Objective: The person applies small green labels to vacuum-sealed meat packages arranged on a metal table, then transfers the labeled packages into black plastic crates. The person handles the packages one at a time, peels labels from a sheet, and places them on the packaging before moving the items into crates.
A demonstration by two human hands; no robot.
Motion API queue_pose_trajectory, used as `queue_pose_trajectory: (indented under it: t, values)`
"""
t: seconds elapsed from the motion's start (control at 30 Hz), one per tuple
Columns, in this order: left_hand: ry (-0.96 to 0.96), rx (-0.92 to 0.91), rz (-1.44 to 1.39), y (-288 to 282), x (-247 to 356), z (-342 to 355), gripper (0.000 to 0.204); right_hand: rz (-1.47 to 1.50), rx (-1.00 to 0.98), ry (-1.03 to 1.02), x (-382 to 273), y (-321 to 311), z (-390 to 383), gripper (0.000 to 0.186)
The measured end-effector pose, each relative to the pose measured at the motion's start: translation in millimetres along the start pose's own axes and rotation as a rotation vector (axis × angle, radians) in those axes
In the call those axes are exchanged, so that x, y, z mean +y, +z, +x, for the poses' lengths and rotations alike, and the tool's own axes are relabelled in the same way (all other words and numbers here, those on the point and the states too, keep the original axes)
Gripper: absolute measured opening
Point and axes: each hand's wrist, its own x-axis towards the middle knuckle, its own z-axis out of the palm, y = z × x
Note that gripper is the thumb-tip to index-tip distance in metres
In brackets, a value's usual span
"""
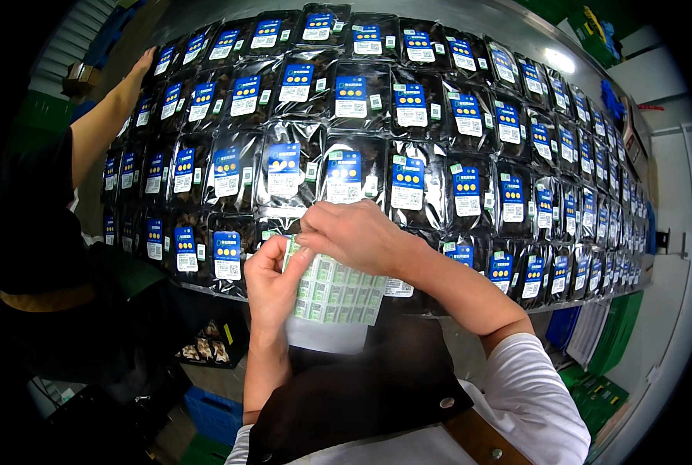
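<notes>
Desk: metal-topped surface (508, 27), mostly covered by rows of black film-wrapped trays (431, 194) with blue-and-white labels; green crates (613, 329) stand beyond its right end.
Label sheet: small green-and-white stickers in a grid (338, 294), held over the near edge of the desk, in front of the apron (353, 403).
Left hand: thumb and fingers (271, 271) pinch the sheet's left side.
Right hand: fingers bunched (357, 236) at the sheet's upper edge; whether a loose sticker sits between the fingertips, I cannot tell.
Co-worker: another person's hand (140, 68) is by the trays at the far left.
Sticker risk: a sticker could tear or fold if lifted sharply from a corner.
Sheet risk: the sheet could sag or slip, as mainly the left hand's pinch seems to support it.
Film risk: creased, shiny wrapping could make a sticker wrinkle or lift.
</notes>
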Motion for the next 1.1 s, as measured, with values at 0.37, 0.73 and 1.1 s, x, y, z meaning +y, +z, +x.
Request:
queue_pose_trajectory:
  t: [0.37, 0.73, 1.1]
  values:
    - [-0.137, 0.008, -0.070, -14.3, -0.7, 2.8, 0.006, -0.025, 0.020, -0.082, 8.1, 14.6, 14.9, 0.018]
    - [-0.214, 0.112, -0.038, -25.2, -14.9, 31.6, 0.022, 0.055, 0.102, 0.188, 41.9, 2.6, 49.8, 0.020]
    - [-0.224, 0.183, -0.111, -47.8, -36.4, 46.2, 0.029, -0.010, 0.627, 0.681, 215.3, -34.9, 141.7, 0.039]
